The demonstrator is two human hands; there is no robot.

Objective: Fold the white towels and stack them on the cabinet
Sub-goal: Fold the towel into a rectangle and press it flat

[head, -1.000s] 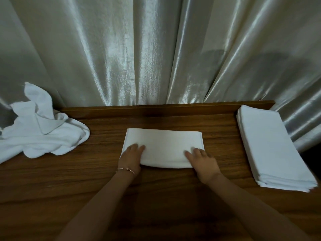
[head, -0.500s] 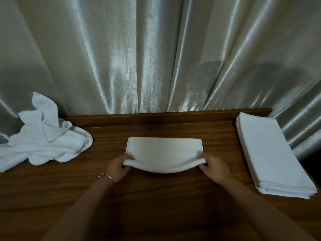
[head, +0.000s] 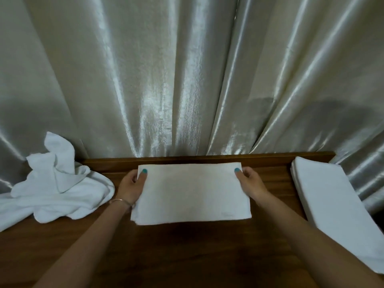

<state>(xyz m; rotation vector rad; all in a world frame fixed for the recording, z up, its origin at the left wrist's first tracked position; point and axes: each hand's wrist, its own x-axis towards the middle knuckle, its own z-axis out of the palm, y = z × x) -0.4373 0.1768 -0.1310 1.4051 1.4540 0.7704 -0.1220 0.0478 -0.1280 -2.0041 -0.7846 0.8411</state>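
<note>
A white towel point(head: 191, 193), folded into a rectangle, hangs lifted over the middle of the wooden cabinet top point(head: 187, 252). My left hand point(head: 133, 187) pinches its upper left corner, thumb on the front. My right hand point(head: 250, 183) pinches the upper right corner the same way. At the right lies a neat stack of folded white towels point(head: 336, 208). A crumpled heap of unfolded white towels point(head: 54, 190) sits at the left end.
A shiny pale curtain point(head: 187, 80) hangs right behind the cabinet's raised back rail point(head: 207, 159). The stack at the right reaches the cabinet's right edge.
Both hands moved from the towel's near edge to its ends, gripped it and raised it off the cabinet top. The towel now hangs upright between them.
</note>
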